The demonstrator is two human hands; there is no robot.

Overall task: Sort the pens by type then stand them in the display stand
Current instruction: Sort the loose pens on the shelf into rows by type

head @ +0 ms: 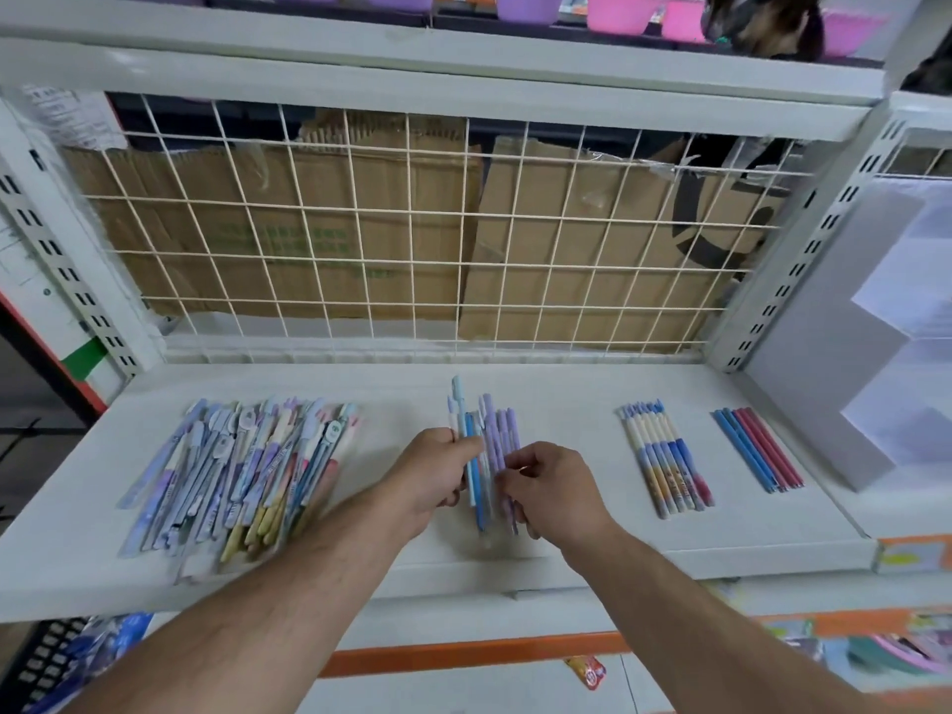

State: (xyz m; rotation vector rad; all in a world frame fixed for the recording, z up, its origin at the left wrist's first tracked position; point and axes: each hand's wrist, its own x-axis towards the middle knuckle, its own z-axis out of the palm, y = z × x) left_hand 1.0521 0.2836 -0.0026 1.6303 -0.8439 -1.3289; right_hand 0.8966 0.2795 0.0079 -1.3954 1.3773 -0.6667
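A big mixed pile of pens (242, 476) lies on the left of the white shelf (566, 389). At the shelf's middle my left hand (438, 471) grips a small bundle of light blue and white pens (466, 430), their caps pointing away from me. Beside it my right hand (551, 487) pinches a few purple pens (497, 430) near their lower ends. To the right lie a sorted row of blue, white and patterned pens (664, 456) and a row of thin blue and red pens (757, 448). The stepped white display stand (845, 342) is at the far right.
A white wire grid (412, 239) backed by cardboard closes the shelf's rear. Slotted uprights stand at both sides. A shelf overhead carries pink and purple tubs (618, 12). Below the front edge, an orange rail and packaged goods show.
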